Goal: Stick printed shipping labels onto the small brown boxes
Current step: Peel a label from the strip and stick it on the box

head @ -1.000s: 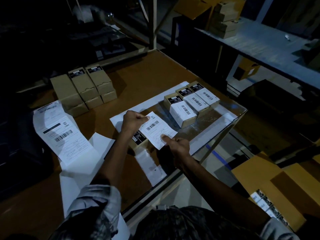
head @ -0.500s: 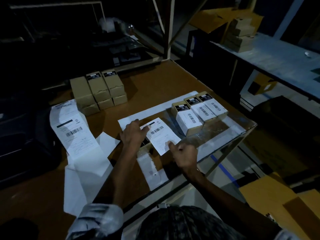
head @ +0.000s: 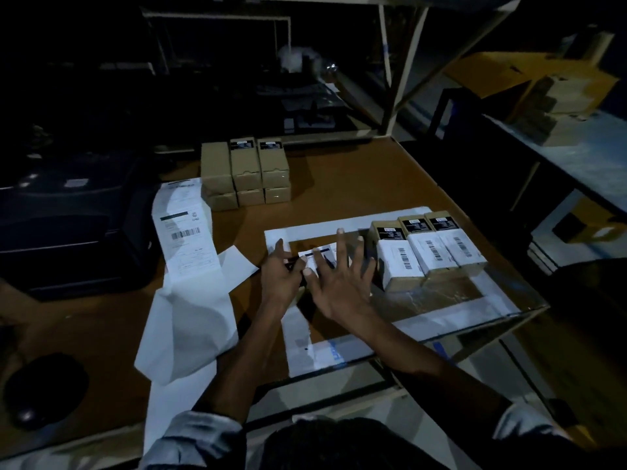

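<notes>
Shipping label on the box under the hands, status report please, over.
Left hand and right hand flat, fingers spread, pressing the shipping label onto the box. Three labelled boxes sit just right. Nothing in the way.

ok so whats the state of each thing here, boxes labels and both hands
box being labelled: mostly hidden under both hands
label: lying on that box
right hand: fingers spread flat on the label
left hand: fingers extended at the label's left edge
three boxes on the right: labelled, side by side
stacked boxes at back: no shipping labels
label strip: printed, unpeeled, lying on the table
</notes>
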Available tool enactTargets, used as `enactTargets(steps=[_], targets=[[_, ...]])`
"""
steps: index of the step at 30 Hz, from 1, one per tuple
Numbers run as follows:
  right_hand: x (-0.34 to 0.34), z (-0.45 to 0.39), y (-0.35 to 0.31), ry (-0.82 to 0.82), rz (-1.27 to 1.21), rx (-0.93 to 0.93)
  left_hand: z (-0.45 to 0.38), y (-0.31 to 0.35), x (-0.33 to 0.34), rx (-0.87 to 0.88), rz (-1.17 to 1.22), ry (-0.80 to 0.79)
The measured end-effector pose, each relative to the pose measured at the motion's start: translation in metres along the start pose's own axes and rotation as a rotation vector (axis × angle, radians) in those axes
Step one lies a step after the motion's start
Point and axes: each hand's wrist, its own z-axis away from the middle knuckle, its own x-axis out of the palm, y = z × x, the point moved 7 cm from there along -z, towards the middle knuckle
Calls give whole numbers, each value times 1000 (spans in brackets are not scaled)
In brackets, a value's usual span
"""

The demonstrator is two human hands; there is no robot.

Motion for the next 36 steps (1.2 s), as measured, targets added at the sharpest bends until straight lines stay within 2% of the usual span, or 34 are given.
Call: enactTargets(steps=[5, 9, 11, 16, 20, 22, 27, 29, 33, 36], targets=[[-6, 0, 33, 70, 1, 110, -1, -2, 2, 26, 8, 49], [7, 18, -6, -23, -4, 5, -1, -6, 3, 32, 40, 54], [7, 20, 0, -20, 18, -27, 0, -7, 2, 50, 22, 64], [1, 11, 53, -11, 22, 145, -3, -8, 5, 27, 8, 44], [9, 23, -4, -10, -13, 35, -2, -6, 3, 65, 3, 63], [12, 26, -11, -6, 12, -22, 0, -4, 2, 78, -11, 75], [0, 9, 55, 0, 37, 140, 1, -3, 3, 54, -26, 67], [2, 10, 41, -13, 17, 148, 1, -3, 2, 56, -38, 71], [13, 23, -20, -19, -31, 3, -3, -9, 1, 70, -102, 101], [8, 16, 5, -9, 0, 23, -3, -9, 2, 52, -144, 75]])
